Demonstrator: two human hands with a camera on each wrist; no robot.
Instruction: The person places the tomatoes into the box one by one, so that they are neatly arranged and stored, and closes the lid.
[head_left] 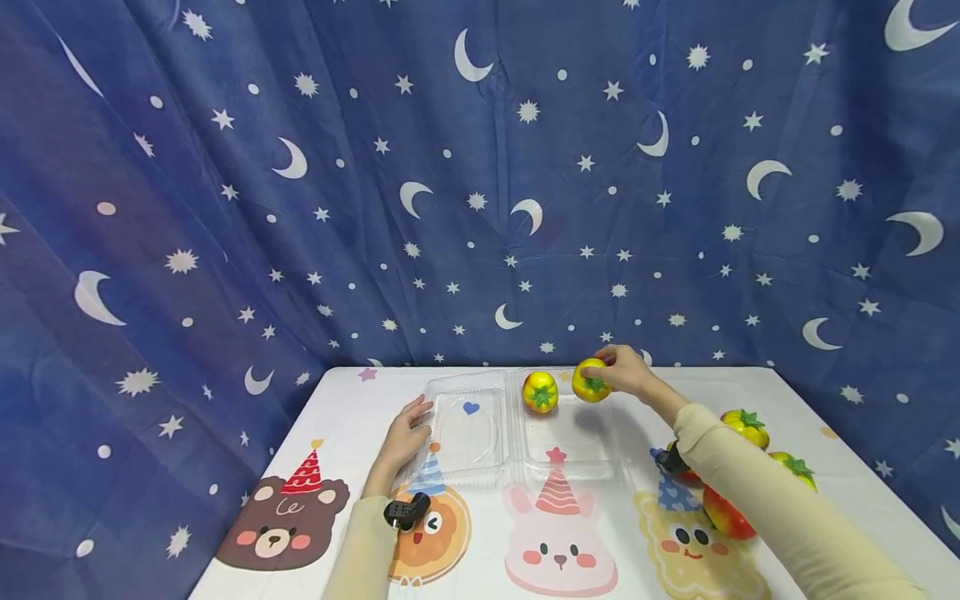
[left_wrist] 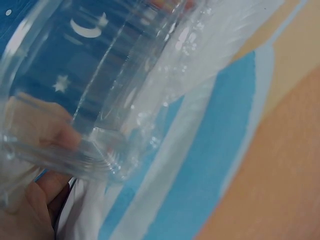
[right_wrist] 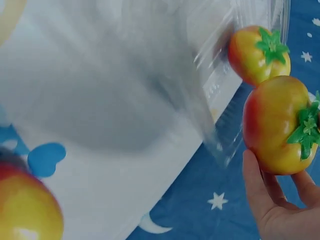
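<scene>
One yellow fruit (head_left: pixel 540 392) sat near the back of the right half (head_left: pixel 566 437) of the clear container (head_left: pixel 517 454), and a second, the held fruit (head_left: pixel 591 381), hung above that same half, pinched between the thumb and fingers of my right hand (head_left: pixel 626 372). My left hand (head_left: pixel 407 431) was at the outer edge of the left half (head_left: pixel 465 429); from my remote feed I could not tell whether it gripped the plastic or merely touched it. That mattered: the container looked thin and light, so a knock against its wall could have slid or tipped it on the counter (head_left: pixel 360 450) without a steadying hand. I judged the smooth, round skin liable to slip, too, and a careless release might have sent one fruit rolling into the other. Beneath and beside my right sleeve (head_left: pixel 787 508) lay loose fruits (head_left: pixel 746 429), which a low forearm could have nudged away.
</scene>
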